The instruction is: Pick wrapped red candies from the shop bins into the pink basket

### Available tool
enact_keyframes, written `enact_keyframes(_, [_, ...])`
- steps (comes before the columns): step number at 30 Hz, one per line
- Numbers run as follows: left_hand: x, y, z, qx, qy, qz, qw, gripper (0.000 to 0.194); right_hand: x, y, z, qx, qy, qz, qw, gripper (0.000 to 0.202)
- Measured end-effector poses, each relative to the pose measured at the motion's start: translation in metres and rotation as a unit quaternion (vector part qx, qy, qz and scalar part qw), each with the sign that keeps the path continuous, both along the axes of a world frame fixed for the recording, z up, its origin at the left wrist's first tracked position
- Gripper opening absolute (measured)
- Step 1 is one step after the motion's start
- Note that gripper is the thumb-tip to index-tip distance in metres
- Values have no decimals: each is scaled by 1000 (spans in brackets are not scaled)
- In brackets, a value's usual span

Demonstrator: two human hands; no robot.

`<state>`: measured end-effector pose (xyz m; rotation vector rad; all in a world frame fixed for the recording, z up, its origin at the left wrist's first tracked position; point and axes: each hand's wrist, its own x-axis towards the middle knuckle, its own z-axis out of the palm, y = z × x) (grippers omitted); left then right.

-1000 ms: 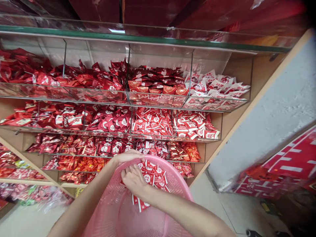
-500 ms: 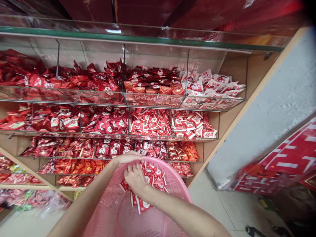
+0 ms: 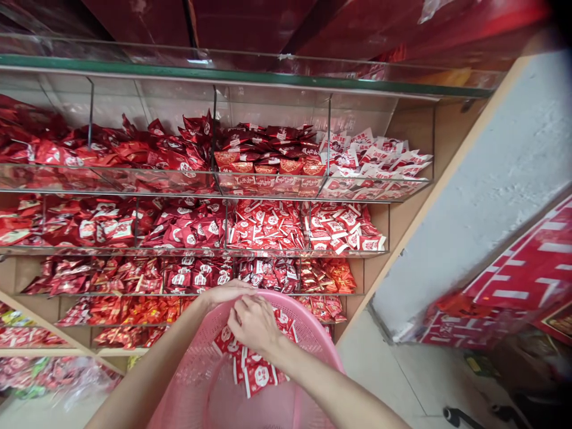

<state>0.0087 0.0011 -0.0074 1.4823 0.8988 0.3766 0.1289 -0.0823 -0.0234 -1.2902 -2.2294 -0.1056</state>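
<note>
The right hand (image 3: 254,325) has shifted rightward over red packets (image 3: 260,378), half-curled (can't tell its hold); left hand (image 3: 229,292) grips the pink basket (image 3: 318,338) at its far rim.

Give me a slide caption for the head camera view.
Left hand at the rim of a pink basket, right hand over red-and-white packets inside, before stocked shelves.

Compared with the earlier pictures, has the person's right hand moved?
Yes. Judged against the wooden shelf frame, the right hand has shifted slightly toward the picture's right, over the packets in the pink basket.
</note>
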Motion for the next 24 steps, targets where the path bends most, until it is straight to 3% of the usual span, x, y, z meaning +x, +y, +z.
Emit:
enact_keyframes(5, [2, 3, 3, 8, 7, 8, 1000, 21, 29, 17, 35, 42, 78, -55, 995, 21])
enact_keyframes(9, [1, -2, 12, 5, 23, 1, 1000, 26, 66, 38, 79, 29, 68, -167, 983, 29])
enact_keyframes(12, [-2, -5, 13, 3, 34, 6, 999, 27, 93, 55, 103, -12, 13, -281, 960, 28])
enact_keyframes(15, [-4, -6, 12, -3, 41, 9, 999, 28, 110, 69, 110, -48, -54, -335, 939, 25])
enact_keyframes(24, [-3, -7, 9, -5, 35, 26, 999, 28, 112, 84, 102, -32, -73, -340, 937, 24])
